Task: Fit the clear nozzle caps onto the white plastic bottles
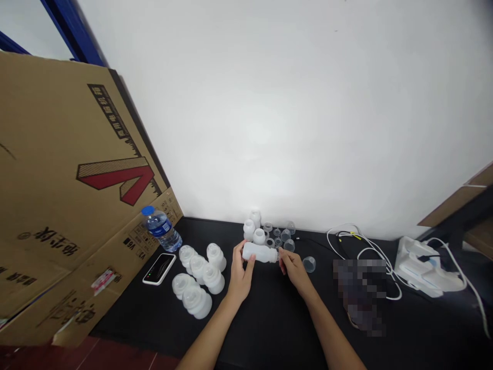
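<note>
"What does it show?"

"A person at a black table (269,329) holds a white bottle (259,252) on its side, just above the tabletop. The left hand (240,274) is wrapped around its base end; the right hand (291,265) has its fingertips drawn up to the neck end. Whether they grip the clear piece there or only touch it, I can't tell from where I stand."

"And around it?"

"Beyond the white bottle, toward the wall, stand three open-mouthed bottles (259,237). Beyond it and to its right lie clear rings and domes (289,245); a single clear dome (309,264) sits farther right. Six dome-topped bottles (213,279) cluster to its left."

"Where's the risk?"

"In the grip, I'd judge. The plastic looks smooth, so a twist with a loose left hand could let the white bottle roll free and topple the open ones just behind. A crooked push at the neck might seat the clear piece askew. And the left forearm, swung outward, could bowl over the cluster."
</note>
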`<state>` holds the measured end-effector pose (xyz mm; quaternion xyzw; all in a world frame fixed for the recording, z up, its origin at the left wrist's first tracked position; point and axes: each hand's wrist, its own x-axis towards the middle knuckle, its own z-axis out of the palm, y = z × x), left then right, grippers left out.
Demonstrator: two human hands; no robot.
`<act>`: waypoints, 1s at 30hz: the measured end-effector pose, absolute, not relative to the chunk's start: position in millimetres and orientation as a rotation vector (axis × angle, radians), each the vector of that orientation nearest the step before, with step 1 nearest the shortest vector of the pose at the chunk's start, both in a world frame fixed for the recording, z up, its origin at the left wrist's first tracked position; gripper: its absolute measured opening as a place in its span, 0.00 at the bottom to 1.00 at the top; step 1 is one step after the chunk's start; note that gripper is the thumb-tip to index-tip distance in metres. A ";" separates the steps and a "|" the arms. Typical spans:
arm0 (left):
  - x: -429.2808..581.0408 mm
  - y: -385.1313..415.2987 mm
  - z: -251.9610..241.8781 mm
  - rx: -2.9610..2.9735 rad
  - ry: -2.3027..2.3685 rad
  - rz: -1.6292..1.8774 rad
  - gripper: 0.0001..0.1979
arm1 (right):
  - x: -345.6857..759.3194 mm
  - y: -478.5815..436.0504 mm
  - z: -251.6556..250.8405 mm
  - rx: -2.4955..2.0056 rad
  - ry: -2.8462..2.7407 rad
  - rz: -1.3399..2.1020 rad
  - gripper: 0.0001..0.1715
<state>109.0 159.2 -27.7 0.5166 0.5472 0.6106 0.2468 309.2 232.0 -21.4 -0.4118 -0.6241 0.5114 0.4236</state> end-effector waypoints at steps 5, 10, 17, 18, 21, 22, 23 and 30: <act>108.8 159.9 -28.4 1.382 1.500 1.665 0.28 | 308.8 234.1 -25.0 -1.029 -1.492 1.361 0.40; 108.1 160.8 -29.8 1.371 1.494 1.675 0.29 | 311.1 232.9 -20.8 -0.943 -1.549 1.330 0.36; 109.1 159.8 -28.8 1.370 1.462 1.682 0.27 | 309.5 232.6 -25.9 -0.943 -1.530 1.329 0.39; 109.2 159.8 -28.6 1.371 1.457 1.683 0.28 | 308.9 232.9 -27.2 -0.943 -1.513 1.340 0.39; 109.1 160.4 -28.7 1.358 1.454 1.673 0.28 | 308.4 234.4 -29.4 -0.944 -1.496 1.344 0.40; 109.1 160.6 -28.8 1.351 1.458 1.664 0.28 | 308.6 235.0 -29.5 -0.949 -1.500 1.338 0.40; 109.1 160.7 -28.8 1.344 1.463 1.652 0.28 | 308.9 235.4 -29.2 -0.957 -1.501 1.332 0.40; 108.3 159.2 -26.5 1.333 1.491 1.618 0.26 | 310.3 231.3 -21.9 -0.966 -1.485 1.282 0.32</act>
